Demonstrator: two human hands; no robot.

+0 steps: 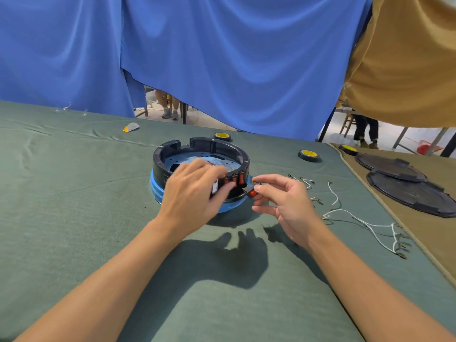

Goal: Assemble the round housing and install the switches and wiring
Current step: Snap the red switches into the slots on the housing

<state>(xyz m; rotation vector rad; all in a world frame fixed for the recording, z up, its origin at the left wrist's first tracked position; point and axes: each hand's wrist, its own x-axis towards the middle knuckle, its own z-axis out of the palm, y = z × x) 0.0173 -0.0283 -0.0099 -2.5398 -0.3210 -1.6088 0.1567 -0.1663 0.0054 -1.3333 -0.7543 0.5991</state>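
The round black housing (pixel 172 154) sits on a blue base (pixel 158 191) in the middle of the green table. Red rocker switches (pixel 240 179) stand in its front wall. My left hand (pixel 195 191) lies over the housing's near rim, fingers curled against the wall beside the switches. My right hand (pixel 283 198) pinches a small black switch with a red button (pixel 251 192) just right of the housing wall. White wires with metal terminals (pixel 370 224) lie on the cloth to the right.
Three black tape rolls with yellow cores (pixel 308 154) sit behind and to the right. Two black round lids (pixel 409 191) rest on a tan cloth at the right edge. A small yellow-grey item (pixel 130 127) lies far left. Blue curtains hang behind the green table (pixel 74 193).
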